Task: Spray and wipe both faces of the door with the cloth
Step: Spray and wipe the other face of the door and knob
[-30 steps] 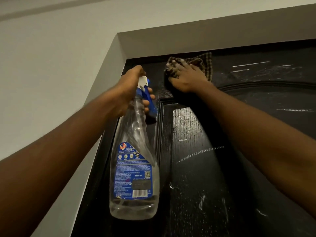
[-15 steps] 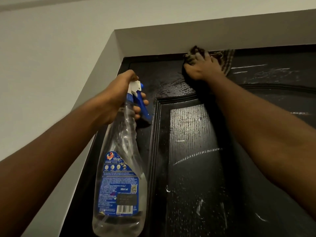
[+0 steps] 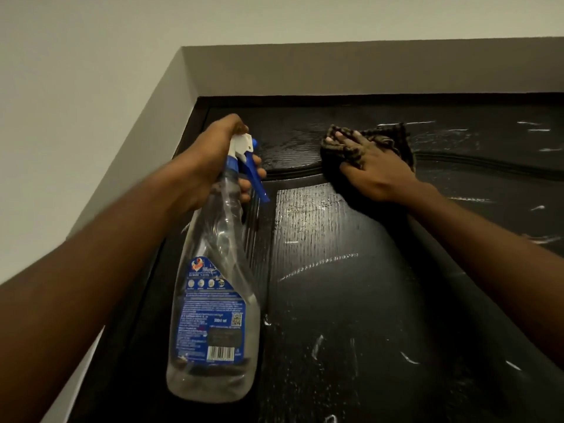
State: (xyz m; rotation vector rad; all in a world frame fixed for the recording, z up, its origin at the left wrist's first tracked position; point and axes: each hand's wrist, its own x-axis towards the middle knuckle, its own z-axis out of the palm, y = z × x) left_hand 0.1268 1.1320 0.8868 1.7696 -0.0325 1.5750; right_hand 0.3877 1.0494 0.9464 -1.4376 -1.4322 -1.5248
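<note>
My right hand (image 3: 370,166) presses the checked cloth (image 3: 393,138) flat, fingers spread, against the black door (image 3: 335,285) near its top. My left hand (image 3: 213,157) grips the spray bottle (image 3: 213,300) by its neck, left of the cloth.

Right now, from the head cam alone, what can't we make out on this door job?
All head view.
Other face of the door: hidden behind the door itself.
Door's lower part and right side: cut off by the picture's edges.
Much of the cloth: covered by the right hand pressing it.
Label print on the spray bottle: too small; the left hand covers its neck.
</note>
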